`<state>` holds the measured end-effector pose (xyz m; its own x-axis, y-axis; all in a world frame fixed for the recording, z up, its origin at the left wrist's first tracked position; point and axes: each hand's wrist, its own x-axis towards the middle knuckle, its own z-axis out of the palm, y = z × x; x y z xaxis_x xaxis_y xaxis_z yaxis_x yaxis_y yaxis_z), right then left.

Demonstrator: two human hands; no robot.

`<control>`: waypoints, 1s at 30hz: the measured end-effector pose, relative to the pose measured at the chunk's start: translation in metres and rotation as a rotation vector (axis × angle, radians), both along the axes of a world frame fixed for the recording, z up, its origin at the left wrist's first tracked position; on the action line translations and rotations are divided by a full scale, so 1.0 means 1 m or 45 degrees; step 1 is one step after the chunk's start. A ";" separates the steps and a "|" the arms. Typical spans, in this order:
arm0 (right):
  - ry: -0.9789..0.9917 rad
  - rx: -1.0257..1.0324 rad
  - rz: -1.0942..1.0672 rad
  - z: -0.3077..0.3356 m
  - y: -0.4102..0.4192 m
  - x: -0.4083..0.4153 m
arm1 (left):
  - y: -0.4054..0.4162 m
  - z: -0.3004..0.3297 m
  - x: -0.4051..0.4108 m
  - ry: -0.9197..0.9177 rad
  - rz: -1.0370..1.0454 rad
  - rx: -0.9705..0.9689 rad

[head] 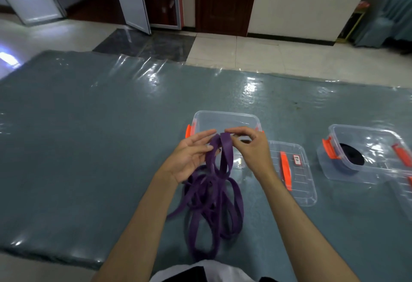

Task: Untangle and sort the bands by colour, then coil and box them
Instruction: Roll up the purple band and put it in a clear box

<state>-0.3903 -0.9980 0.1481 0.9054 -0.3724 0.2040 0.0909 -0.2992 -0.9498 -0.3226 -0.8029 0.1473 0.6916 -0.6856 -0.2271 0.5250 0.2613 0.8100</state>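
A long purple band (pixel 211 205) lies in loose tangled loops on the grey-blue mat in front of me. Its upper end is lifted between my hands. My right hand (pixel 249 147) pinches the top of the band with thumb and fingers. My left hand (pixel 191 154) is half open, palm toward the band, with its fingers touching the strand beside it. Just behind my hands stands a clear plastic box (pixel 225 118) with orange clips, nothing showing inside. To the right, a second clear box (pixel 365 154) holds a coiled black band (pixel 352 154).
A clear lid (pixel 296 174) with an orange handle and a small label lies flat right of my right wrist. Part of another lid shows at the right edge. The mat (pixel 89 147) is covered in shiny plastic film and rests on a tiled floor.
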 end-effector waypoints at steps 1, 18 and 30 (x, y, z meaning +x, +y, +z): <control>-0.028 -0.105 0.019 0.002 -0.001 0.003 | -0.001 0.003 0.002 -0.010 -0.003 0.017; 0.258 -0.125 0.474 0.002 -0.020 0.003 | -0.004 0.030 0.015 -0.242 -0.234 0.388; 0.221 0.415 0.020 -0.002 -0.024 0.001 | 0.019 0.019 0.010 -0.494 -0.296 0.554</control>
